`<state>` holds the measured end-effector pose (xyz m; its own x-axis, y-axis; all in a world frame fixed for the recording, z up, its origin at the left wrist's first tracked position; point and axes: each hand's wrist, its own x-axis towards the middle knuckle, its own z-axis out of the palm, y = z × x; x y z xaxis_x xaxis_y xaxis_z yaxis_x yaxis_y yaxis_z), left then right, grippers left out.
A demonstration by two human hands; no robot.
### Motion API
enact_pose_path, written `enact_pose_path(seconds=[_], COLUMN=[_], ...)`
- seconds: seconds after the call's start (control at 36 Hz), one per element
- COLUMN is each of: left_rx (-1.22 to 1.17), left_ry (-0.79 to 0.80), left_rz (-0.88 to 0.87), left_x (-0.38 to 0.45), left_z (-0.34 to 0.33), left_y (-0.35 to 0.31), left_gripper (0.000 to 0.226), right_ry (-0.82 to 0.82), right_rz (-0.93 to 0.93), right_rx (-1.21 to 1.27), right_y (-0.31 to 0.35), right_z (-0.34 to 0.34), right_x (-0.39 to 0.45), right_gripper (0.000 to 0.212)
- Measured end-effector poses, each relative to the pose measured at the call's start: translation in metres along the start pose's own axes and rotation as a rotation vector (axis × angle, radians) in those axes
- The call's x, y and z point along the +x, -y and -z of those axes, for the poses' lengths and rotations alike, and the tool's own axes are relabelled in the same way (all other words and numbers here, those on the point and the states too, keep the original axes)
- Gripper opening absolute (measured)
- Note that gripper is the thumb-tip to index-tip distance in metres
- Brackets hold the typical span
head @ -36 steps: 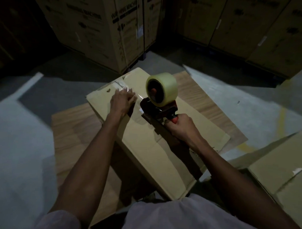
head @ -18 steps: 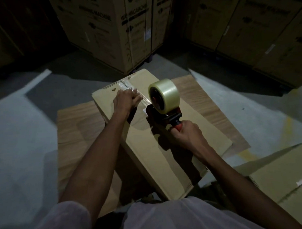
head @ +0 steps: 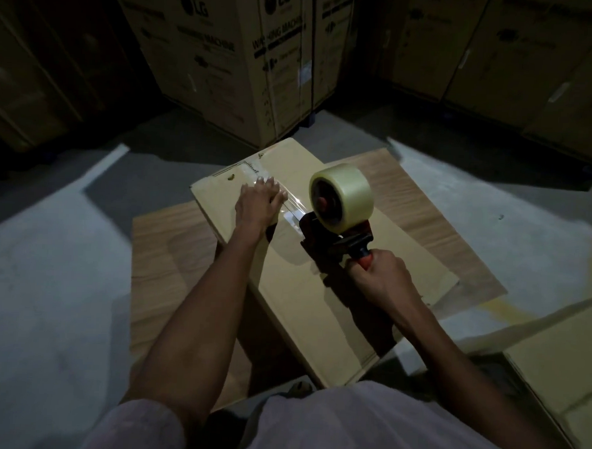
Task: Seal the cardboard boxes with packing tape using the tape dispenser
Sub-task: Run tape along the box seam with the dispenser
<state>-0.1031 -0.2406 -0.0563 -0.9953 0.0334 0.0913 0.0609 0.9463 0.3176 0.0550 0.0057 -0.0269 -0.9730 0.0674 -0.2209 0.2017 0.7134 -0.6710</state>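
Observation:
A long flat cardboard box [head: 295, 291] lies on a wooden board in front of me. My left hand [head: 258, 203] presses flat on its far end, fingers together, over the start of a clear strip of tape [head: 290, 207]. That strip runs from under my fingers to the tape dispenser [head: 338, 225], a dark red frame carrying a roll of clear tape [head: 341, 199]. My right hand [head: 383, 277] is closed around the dispenser's red handle, and the dispenser's nose rests on the box top just right of my left hand.
The wooden board [head: 172, 263] lies on a grey concrete floor. Tall printed cartons [head: 233, 61] stand stacked behind and to the right. Another flat cardboard box [head: 561, 368] lies at my lower right. My white shirt fills the bottom edge.
The dispenser has drawn back from my left hand toward me, leaving a longer strip of clear tape on the box. My left hand has stayed pressed on the far end.

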Motion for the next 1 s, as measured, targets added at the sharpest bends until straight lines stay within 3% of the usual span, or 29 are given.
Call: enact_pose_path(seconds=[0.14,0.31,0.42,0.58,0.81,1.0], left_rx=[0.045,0.025,-0.176,-0.216,-0.157,0.047], left_ry=[-0.003,0.03,-0.067,-0.138,-0.163,-0.109], left_rz=[-0.041,0.01,0.121,0.22,0.215,0.082], left_x=[-0.014,-0.022,-0.023,-0.023,-0.023,-0.022], left_z=[-0.003,-0.01,-0.012,-0.011,-0.007,-0.015], left_y=[-0.007,-0.005,-0.012,-0.021,-0.024,-0.022], left_gripper=[0.049,0.055,0.051,0.049,0.046,0.052], right_ry=[0.013,0.041,0.085,0.127,0.058,0.048], right_rz=[-0.023,-0.04,-0.034,-0.039,-0.009,-0.018], right_rx=[0.079,0.182,0.185,0.201,0.118,0.014], right_y=[0.003,0.008,0.008,0.004,-0.014,-0.014], right_z=[0.003,0.009,0.014,0.017,0.016,0.011], right_x=[-0.002,-0.005,-0.006,-0.006,-0.024,-0.028], right_gripper=[0.029,0.056,0.05,0.032,0.037,0.023])
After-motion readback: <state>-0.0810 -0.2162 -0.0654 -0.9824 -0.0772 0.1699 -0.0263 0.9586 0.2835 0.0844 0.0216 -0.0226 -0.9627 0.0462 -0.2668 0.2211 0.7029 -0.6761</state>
